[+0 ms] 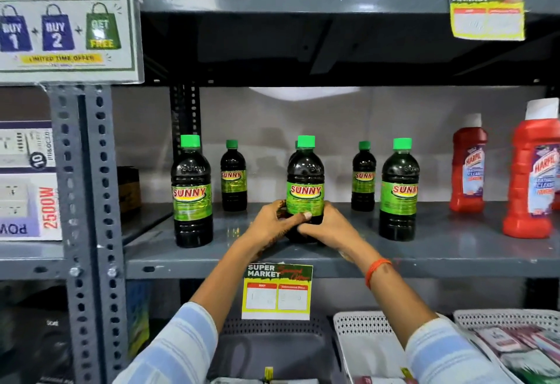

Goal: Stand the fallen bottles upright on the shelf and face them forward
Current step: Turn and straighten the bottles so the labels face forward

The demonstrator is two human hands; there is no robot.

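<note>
Several dark bottles with green caps and green "SUNNY" labels stand upright on the grey metal shelf. The middle front bottle is upright with its label toward me; my left hand and my right hand both wrap its lower half. A cap of another bottle peeks from just behind it. A front left bottle and a front right bottle stand with labels forward. Two smaller-looking bottles stand further back, the back left bottle and the back right bottle. No fallen bottle shows.
Two red Harpic bottles stand at the shelf's right end. A price tag hangs from the shelf's front edge. White perforated baskets with packets sit below. A perforated upright post and a promo sign are left.
</note>
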